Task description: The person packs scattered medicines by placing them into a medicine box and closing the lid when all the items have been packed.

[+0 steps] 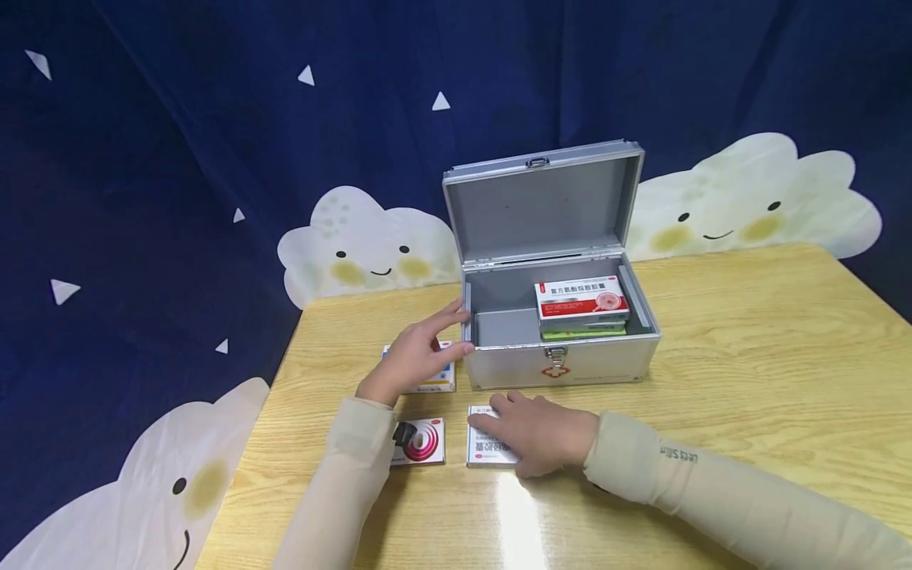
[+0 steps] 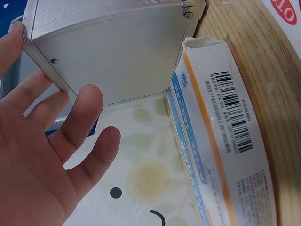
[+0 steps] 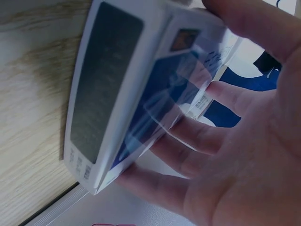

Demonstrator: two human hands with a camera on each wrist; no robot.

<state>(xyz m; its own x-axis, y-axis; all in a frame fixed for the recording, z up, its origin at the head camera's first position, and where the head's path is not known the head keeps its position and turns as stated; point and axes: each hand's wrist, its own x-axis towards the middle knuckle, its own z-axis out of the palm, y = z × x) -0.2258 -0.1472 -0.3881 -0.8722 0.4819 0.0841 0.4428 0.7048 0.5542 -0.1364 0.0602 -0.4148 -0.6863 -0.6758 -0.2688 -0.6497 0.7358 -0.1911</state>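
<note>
My left hand (image 1: 416, 356) reaches to the left side of an open silver first-aid case (image 1: 598, 362), its fingertips at the rim. In the left wrist view its fingers are spread and lightly bent beside the case wall. Below this hand lies a white medicine box (image 2: 225, 117) with orange and blue bands, partly covered in the head view. My right hand (image 1: 541, 431) grips a white and blue medicine box (image 3: 174, 84) on the table before the case, thumb and fingers at its edges. Part of that box is hidden under the hand.
Inside the case, at the right, a red and white medicine box (image 1: 580, 301) lies on top of a green one (image 1: 584, 335). The case lid (image 1: 545, 206) stands raised. A box with pink rings (image 1: 427, 439) lies near the left forearm. A dark blue curtain (image 1: 385, 95) hangs behind the table.
</note>
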